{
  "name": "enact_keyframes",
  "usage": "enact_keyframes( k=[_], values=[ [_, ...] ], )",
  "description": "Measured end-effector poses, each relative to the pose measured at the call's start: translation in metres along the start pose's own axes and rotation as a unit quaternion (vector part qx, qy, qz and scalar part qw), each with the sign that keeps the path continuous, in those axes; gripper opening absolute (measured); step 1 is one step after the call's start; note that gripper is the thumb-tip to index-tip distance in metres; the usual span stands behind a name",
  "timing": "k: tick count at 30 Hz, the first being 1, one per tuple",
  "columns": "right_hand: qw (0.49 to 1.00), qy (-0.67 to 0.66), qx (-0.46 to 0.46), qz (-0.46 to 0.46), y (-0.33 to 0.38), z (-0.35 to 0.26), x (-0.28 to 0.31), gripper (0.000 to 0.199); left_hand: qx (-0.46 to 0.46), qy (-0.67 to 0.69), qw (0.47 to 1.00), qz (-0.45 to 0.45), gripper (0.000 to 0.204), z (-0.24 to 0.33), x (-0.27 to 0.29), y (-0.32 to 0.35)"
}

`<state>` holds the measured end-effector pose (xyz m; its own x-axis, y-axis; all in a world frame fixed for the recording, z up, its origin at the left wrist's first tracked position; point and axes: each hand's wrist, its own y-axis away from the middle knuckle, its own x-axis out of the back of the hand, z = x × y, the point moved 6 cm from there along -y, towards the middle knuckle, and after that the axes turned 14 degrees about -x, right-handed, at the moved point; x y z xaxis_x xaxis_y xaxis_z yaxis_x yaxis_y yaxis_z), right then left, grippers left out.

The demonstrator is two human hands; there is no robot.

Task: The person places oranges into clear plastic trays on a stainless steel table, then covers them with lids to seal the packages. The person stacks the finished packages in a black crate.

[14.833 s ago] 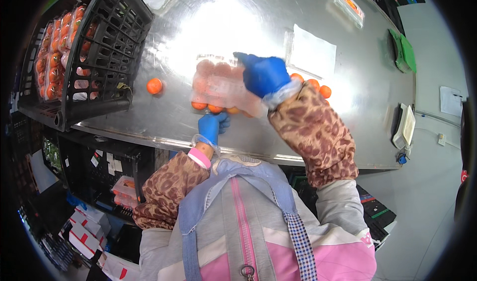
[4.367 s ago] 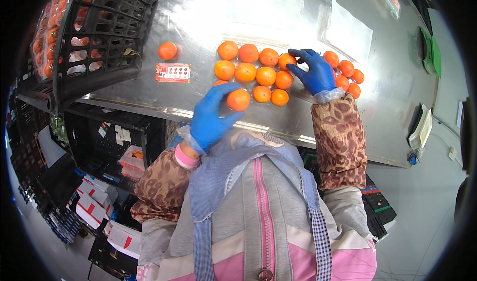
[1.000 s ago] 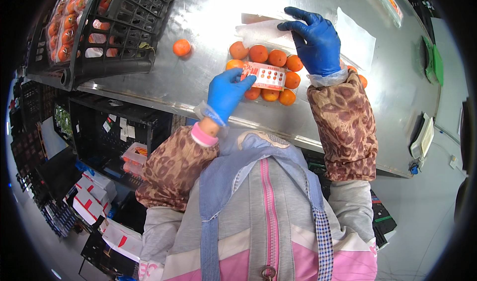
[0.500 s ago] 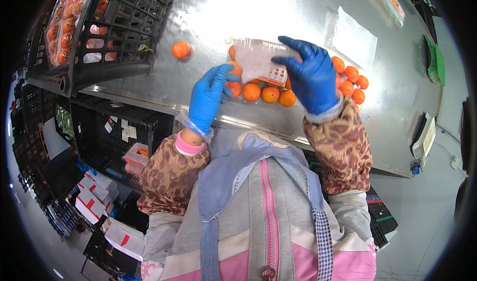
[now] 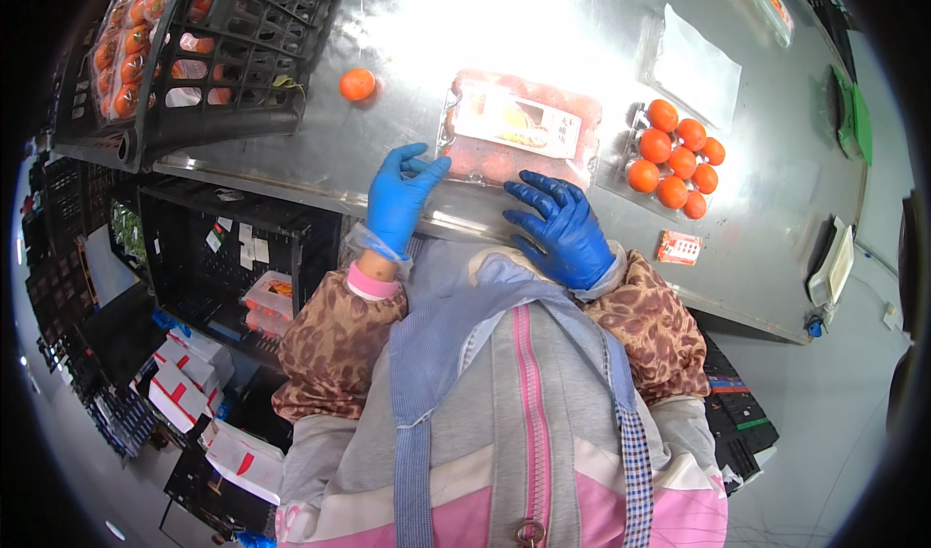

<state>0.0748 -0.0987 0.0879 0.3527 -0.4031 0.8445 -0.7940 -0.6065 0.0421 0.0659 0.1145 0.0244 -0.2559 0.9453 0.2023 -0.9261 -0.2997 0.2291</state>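
Observation:
A clear plastic fruit box (image 5: 468, 165) lies on the metal table in front of me, its lid down over round orange-red fruits. A pale printed label (image 5: 519, 126) covers much of its top. My left hand (image 5: 396, 204), in a light blue glove, is at the box's near left corner, fingers stretched and slightly apart; whether they touch it I cannot tell. By the near right edge, my right hand (image 5: 562, 228), in a darker blue glove, has its fingers spread and holds nothing. Right of the box, several orange-red fruits (image 5: 682, 163) sit in an open clear tray (image 5: 635, 191).
A single fruit (image 5: 357, 84) lies left on the table, beside a black crate (image 5: 242, 63) of packed fruit. White sheets (image 5: 693, 68) lie far right. A small red-and-white card (image 5: 679, 247) is near the right front edge. A black crate (image 5: 223, 276) stands below left.
The pale sheet held up over the fruits is gone from my hands, and the box now shows a labelled lid over them. My right hand has come down and toward me; the left shifted slightly.

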Motion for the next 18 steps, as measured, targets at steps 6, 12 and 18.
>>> enact_keyframes(
  k=[6,12,18],
  values=[
    [0.999,-0.031,0.009,-0.001,0.004,0.004,-0.007,0.026,0.21,0.175,0.962,-0.028,0.053,-0.037,-0.029,0.035],
    [0.999,-0.031,0.005,0.009,0.006,0.005,-0.012,0.027,0.266,0.363,0.892,-0.039,0.033,-0.038,-0.067,0.038],
    [0.982,-0.19,0.008,-0.019,0.027,-0.001,-0.012,0.031,0.265,0.391,0.88,0.048,0.023,-0.042,-0.077,0.036]
  ],
)
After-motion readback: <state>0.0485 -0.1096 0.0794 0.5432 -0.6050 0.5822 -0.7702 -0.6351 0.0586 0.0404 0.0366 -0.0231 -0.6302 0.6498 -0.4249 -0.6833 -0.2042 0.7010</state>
